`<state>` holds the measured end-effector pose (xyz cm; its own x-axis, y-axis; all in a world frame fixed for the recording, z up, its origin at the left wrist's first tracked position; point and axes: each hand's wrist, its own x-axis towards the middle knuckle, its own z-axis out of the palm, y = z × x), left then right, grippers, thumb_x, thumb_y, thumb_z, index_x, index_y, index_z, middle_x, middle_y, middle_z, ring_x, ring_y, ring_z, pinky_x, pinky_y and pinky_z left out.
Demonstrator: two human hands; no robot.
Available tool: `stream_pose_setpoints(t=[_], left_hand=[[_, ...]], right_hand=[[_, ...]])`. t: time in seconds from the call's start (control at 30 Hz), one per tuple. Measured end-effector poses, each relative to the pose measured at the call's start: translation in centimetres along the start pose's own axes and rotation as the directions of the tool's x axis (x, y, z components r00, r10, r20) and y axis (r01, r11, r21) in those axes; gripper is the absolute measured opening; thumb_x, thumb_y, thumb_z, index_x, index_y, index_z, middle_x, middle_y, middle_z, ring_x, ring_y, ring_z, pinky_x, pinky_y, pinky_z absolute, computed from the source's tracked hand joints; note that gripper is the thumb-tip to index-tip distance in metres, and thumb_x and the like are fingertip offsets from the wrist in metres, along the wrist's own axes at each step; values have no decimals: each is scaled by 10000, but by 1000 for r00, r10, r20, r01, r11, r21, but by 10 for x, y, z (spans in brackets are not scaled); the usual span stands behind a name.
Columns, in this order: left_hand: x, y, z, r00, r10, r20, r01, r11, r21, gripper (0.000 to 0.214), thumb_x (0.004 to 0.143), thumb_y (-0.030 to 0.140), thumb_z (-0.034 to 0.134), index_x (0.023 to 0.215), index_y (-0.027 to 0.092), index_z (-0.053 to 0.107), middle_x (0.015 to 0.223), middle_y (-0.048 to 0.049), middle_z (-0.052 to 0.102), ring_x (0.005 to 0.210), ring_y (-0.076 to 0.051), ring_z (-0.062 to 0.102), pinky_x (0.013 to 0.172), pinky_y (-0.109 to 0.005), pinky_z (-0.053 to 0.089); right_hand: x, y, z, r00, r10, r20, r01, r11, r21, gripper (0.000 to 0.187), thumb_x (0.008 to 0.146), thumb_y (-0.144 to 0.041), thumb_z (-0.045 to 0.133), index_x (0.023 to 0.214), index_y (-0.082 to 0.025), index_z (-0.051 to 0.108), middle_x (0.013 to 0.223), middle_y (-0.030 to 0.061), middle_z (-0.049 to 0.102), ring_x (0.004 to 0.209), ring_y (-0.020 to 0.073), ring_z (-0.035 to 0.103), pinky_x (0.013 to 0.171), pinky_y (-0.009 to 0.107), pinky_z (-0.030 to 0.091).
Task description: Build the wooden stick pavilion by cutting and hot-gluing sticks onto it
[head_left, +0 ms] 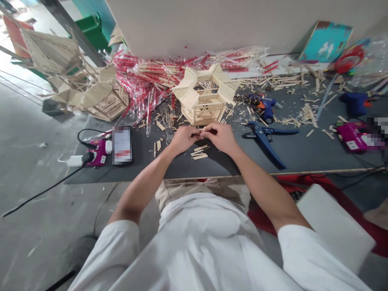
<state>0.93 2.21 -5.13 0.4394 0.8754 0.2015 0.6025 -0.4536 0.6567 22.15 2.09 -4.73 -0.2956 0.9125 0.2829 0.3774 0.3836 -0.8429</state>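
**Fingers (pixel 209 130) pinch a short wooden stick (pixel 201 131)**

Both hands curl shut, tips meeting on it. Mostly hidden, it seems to lie crosswise, the left hand (pixel 184 139) and right hand (pixel 220 138) equally near. A hexagonal stick frame (pixel 203 107) stands just ahead; loose sticks (pixel 199 153) lie just below.

Straight ahead, a hexagonal stick model (pixel 204 103) stands just beyond the left hand (pixel 184 139) and right hand (pixel 220 137), blocking any forward reach. To the right, a stretch of dark worktop (pixel 239 157) gives a passage up to a blue hand tool (pixel 266 137), with a blue glue gun (pixel 263 106) behind it. To the left, a few loose sticks (pixel 156 148) and a phone (pixel 122 145) lie in the way. A small pile of sticks (pixel 199 152) lies just below the hands, between the forearms.
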Motion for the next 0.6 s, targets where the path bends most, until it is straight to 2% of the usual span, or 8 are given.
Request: stream_pose_setpoints(t=[0.2,0.33,0.47,0.6], left_hand=[[1,-3,2,1000,29,-6,-29,1000,-10,215,949,309,706,822,160,794,776,-16,725,728,-157,638,692,-269,399],[0,-3,2,1000,22,-8,-22,1000,-7,216,940,292,715,787,153,774,756,-13,707,717,-152,628,685,-264,389],[-1,-1,2,1000,16,-13,-16,1000,7,182,943,273,719,820,160,793,794,-20,734,744,-160,647,703,-267,397],[-5,8,1,999,33,-23,-31,998,57,215,997,326,679,930,180,822,888,-40,776,846,-185,685,769,-272,438]], right_hand=[[0,4,3,996,83,13,-84,990,109,186,844,-383,808,884,-201,822,808,37,799,666,196,685,702,325,533],[0,3,3,997,72,7,-72,994,86,150,844,-349,810,870,-202,818,816,36,802,729,206,707,746,326,533],[1,-1,2,1000,5,-24,-4,1000,7,108,837,-307,815,831,-201,798,870,51,811,819,219,716,799,335,516],[1,-3,-1,999,12,-35,-9,997,78,140,833,-337,802,800,-204,770,867,55,802,828,223,713,821,353,524]])
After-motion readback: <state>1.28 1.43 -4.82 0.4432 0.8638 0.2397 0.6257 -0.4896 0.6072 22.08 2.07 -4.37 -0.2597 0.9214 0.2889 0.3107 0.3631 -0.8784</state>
